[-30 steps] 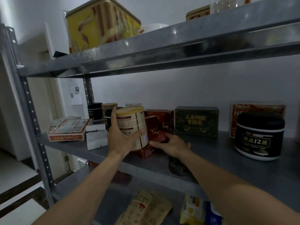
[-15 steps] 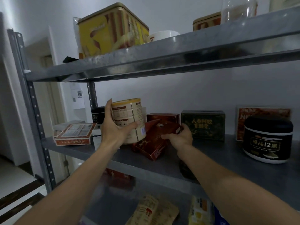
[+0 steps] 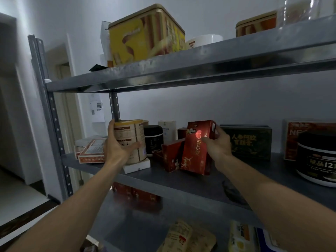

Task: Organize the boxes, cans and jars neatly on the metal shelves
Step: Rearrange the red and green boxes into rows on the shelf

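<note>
Your left grip [image 3: 118, 148] wraps the beige can [image 3: 132, 140], centre-left, perched over a white box [image 3: 138, 166]: it may topple. Right grip [image 3: 220, 144] clamps the red box [image 3: 197, 148] mid-frame on the middle shelf [image 3: 200, 186]; tilted, it could knock the smaller red box [image 3: 171, 155].

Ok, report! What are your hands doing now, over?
Left hand grips tan can. Right hand holds red box, near upright. Another red box sits close beside it.

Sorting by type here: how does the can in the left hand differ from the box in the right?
The cream can is round, pale-labelled; the red box is flat-sided, dark red. The can sits over a white box; the red box over bare middle shelf. Shared: both roughly upright, each gripped by one hand, left hand and right hand.
</note>
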Demonstrator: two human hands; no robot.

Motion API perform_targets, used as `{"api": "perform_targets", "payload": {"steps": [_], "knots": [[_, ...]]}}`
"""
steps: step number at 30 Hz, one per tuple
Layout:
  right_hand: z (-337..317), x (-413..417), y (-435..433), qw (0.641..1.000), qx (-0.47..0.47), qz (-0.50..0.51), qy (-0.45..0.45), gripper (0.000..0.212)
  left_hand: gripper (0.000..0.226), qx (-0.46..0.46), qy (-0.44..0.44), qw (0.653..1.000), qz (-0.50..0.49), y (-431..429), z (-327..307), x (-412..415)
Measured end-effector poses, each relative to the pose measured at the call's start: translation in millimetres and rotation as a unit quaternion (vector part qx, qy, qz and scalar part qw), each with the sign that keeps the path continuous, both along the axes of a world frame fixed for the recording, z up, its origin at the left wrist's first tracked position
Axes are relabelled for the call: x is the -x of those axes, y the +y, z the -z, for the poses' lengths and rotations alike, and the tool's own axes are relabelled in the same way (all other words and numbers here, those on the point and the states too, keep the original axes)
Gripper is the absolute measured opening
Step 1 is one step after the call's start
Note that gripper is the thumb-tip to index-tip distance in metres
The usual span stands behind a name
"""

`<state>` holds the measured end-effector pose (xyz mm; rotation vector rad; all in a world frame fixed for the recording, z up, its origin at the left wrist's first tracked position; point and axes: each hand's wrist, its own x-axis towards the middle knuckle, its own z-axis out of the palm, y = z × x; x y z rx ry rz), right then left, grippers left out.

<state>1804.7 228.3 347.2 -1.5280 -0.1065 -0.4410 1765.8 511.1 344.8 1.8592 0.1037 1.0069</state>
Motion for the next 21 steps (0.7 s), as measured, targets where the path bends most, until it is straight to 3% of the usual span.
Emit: {"api": "perform_targets", "payload": {"steps": [3, 9, 16, 21], "knots": [[-1.7, -1.2, -1.0, 1.0, 0.007, -0.001, -0.003, 0.048, 0.122, -0.011, -0.001, 1.0, -0.006, 7.6, 2.2, -14.0], [-4.4, -4.5, -0.7, 1.0, 0.019, 0.003, 0.001, 0.047, 0.114, -0.035, -0.019, 0.999, 0.034, 15.7, 16.2, -36.8], [-5.5, -4.0, 1.3, 1.0, 0.018, 0.0, 0.0, 0.041, 0.122, -0.06, -0.024, 0.997, 0.047, 17.2, 24.9, -42.1], [-7.8, 3.5, 4.8, 1.0, 0.022, 0.002, 0.004, 0.055, 0.119, -0.086, -0.01, 0.996, 0.03, 14.4, 27.1, -36.3]]}}
